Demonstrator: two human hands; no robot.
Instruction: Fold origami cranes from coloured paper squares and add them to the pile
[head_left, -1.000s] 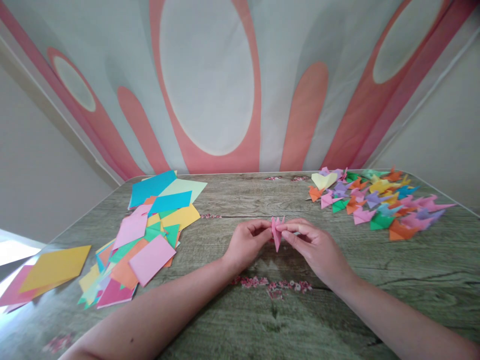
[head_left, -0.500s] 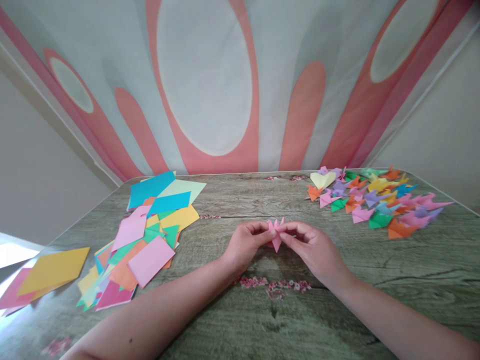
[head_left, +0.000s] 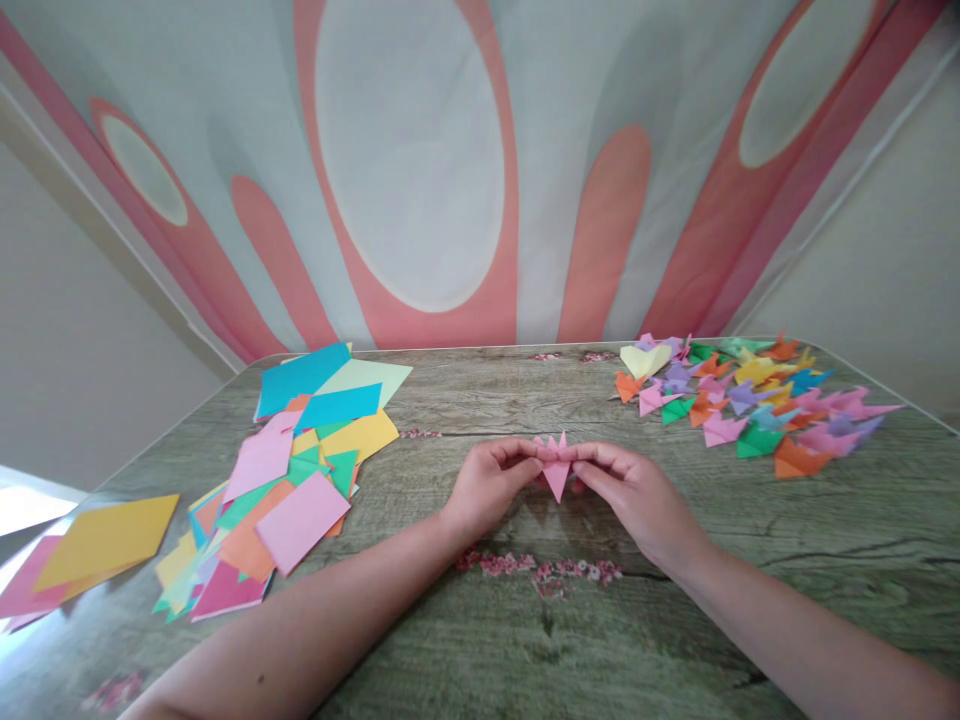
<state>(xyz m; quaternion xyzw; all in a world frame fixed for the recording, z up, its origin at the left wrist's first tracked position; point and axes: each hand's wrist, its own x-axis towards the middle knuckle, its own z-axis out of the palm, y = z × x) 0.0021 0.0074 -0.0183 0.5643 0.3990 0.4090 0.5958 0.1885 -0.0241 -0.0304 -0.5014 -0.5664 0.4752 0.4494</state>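
Between my two hands is a small pink origami piece (head_left: 556,474), held just over the middle of the table. Its upper edge shows several narrow points, and one wide point hangs down. My left hand (head_left: 493,488) pinches its left side between thumb and index finger. On the opposite side, my right hand (head_left: 636,494) grips it with thumb and fingertips. The fingertips cover the piece's side parts.
Loose coloured paper sheets (head_left: 301,522) lie overlapping at the left, with a yellow sheet (head_left: 109,540) at the far left edge. Several folded paper birds (head_left: 759,442) crowd the back right of the wood-patterned table (head_left: 465,650). A patterned cloth (head_left: 420,330) hangs behind.
My fingers have drawn slightly apart on the pink origami piece, so more of its front shows. The sheets and folded birds have stayed where they were.
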